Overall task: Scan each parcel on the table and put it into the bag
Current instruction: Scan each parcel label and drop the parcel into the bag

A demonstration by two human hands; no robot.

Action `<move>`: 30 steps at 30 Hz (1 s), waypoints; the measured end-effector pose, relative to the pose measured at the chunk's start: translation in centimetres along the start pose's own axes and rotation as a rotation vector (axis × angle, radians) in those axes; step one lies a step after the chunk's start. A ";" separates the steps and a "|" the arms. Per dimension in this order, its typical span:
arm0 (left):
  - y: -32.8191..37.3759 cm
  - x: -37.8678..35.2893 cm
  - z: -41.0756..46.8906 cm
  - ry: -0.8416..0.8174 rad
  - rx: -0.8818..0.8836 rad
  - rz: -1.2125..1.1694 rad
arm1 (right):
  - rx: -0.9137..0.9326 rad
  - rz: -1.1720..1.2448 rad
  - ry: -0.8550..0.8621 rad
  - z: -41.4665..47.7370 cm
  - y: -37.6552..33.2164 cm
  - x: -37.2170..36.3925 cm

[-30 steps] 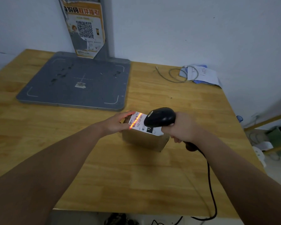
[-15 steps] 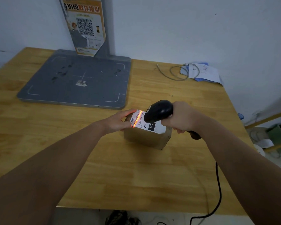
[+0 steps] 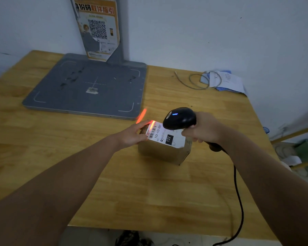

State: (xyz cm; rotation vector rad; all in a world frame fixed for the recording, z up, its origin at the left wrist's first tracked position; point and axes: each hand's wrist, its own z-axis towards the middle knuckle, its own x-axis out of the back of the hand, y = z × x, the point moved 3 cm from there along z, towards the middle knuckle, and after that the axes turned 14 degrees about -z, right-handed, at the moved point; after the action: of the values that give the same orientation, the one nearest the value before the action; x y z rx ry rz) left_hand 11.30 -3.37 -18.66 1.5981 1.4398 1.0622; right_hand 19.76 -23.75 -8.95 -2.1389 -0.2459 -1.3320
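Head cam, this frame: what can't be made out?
- Bag: nowhere in the head view; it lies beyond the edges.
- Barcode scanner grip: head view, wrapped by the right hand.
- Shipping label fine print: too small; far corner hidden under the scanner head.
- Scanner cable end: cut off by bottom edge.

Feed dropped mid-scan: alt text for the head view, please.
The right hand grips a black corded scanner over a cardboard parcel on the wooden table; its red beam hits the label at its left edge. The left hand touches the parcel's left side.
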 end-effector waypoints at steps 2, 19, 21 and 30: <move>-0.7 -0.4 -0.3 0.045 0.024 -0.140 | -0.039 0.088 0.037 0.8 1.3 -0.9; -6.5 -3.1 -9.6 0.572 -0.128 -0.820 | -0.244 1.050 -0.097 -3.7 -1.7 -13.7; -6.8 -1.9 -11.3 0.646 -0.180 -0.805 | -0.235 1.094 -0.124 -4.8 -4.2 -15.4; -9.4 4.1 -25.0 0.963 -0.375 -0.628 | -0.112 1.326 -0.210 -9.4 -17.7 -21.9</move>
State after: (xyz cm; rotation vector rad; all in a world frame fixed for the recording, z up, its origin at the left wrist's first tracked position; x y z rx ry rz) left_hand -15.21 1.45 -16.85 0.2549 1.9739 1.6436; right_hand -5.78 -11.69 -18.00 -1.8230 1.0178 -0.3263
